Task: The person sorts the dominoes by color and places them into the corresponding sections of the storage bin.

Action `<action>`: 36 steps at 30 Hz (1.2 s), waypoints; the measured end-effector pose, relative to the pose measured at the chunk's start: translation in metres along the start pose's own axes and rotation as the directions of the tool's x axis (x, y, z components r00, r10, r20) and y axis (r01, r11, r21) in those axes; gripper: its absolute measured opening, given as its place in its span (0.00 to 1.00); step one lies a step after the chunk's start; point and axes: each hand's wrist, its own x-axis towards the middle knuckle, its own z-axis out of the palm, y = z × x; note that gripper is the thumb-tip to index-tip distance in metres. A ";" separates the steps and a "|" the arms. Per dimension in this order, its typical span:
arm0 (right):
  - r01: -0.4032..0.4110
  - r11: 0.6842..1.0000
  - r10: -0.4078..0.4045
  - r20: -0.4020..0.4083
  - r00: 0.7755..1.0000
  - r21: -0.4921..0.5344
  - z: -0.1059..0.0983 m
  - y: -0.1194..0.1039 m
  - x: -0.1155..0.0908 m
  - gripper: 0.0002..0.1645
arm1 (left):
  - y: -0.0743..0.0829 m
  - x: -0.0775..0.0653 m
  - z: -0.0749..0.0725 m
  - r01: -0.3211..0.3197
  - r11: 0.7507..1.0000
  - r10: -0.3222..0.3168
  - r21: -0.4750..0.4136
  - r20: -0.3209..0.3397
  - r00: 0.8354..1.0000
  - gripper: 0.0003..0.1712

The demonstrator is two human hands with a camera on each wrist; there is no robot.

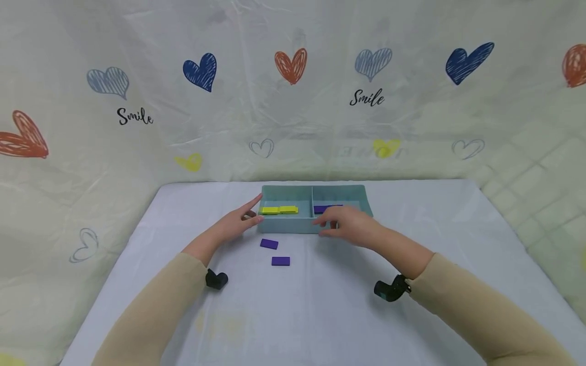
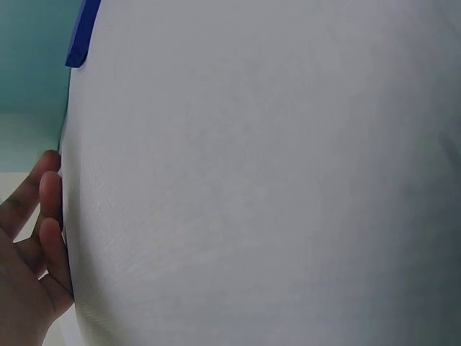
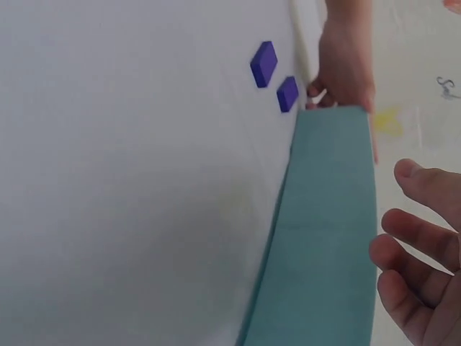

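A teal box with two compartments stands toward the far side of the table. My left hand rests at its left end, forefinger stretched along the side and thumb by the front corner. Above the front wall of the right compartment is my right hand, fingers loosely bent and apart with nothing visible between them. Yellow blocks lie in the left compartment. Purple pieces lie in the right one, partly hidden by the right hand. Two flat purple blocks, one nearer the box and one closer to me, lie on the table.
A white cloth covers the table. Behind it hangs a pale sheet printed with hearts and words. Black wrist devices sit at the left cuff and right cuff.
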 end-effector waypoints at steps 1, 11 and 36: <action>-0.001 1.000 0.001 0.015 1.000 -0.008 0.002 -0.003 0.002 0.18 | 0.000 0.000 0.000 0.000 1.000 0.000 0.000 -0.002 1.000 0.42; 0.057 0.997 -0.051 0.120 0.991 -0.049 0.031 -0.024 0.025 0.18 | 0.001 0.001 0.002 0.012 1.000 -0.012 -0.005 -0.007 1.000 0.42; 0.093 0.991 -0.062 0.287 0.956 -0.093 0.076 -0.039 0.061 0.23 | 0.001 -0.001 0.001 0.014 1.000 -0.014 -0.009 -0.006 1.000 0.42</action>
